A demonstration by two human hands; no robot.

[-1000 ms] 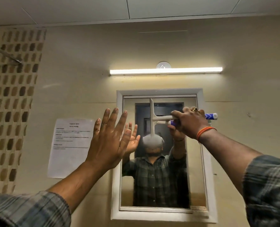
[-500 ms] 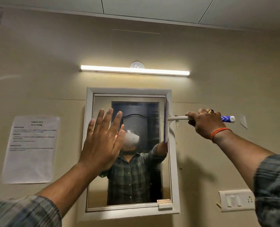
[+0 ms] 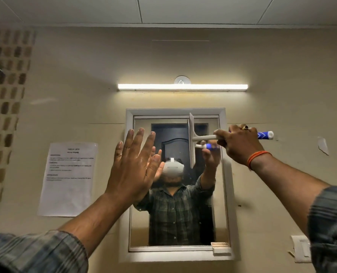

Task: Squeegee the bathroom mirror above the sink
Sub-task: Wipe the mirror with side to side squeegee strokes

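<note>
A white-framed mirror [image 3: 142,223] hangs on the beige wall ahead. My right hand [image 3: 238,144] is shut on the blue-and-white handle of a white squeegee [image 3: 191,138]. Its blade stands vertical against the upper right part of the glass, its top end at the frame's top edge. My left hand [image 3: 133,168] is raised flat with fingers spread, over the mirror's upper left edge; whether it touches the glass I cannot tell. The mirror reflects a person in a plaid shirt and both raised arms.
A lit tube light [image 3: 182,87] runs above the mirror. A printed paper sheet [image 3: 67,179] is taped to the wall on the left. A switch plate [image 3: 301,248] sits low on the right. Brown mosaic tiles [image 3: 4,115] line the far left wall.
The squeegee blade has moved left, from the mirror's right frame edge back onto the glass. The view has swung left too. My left hand stays raised and spread.
</note>
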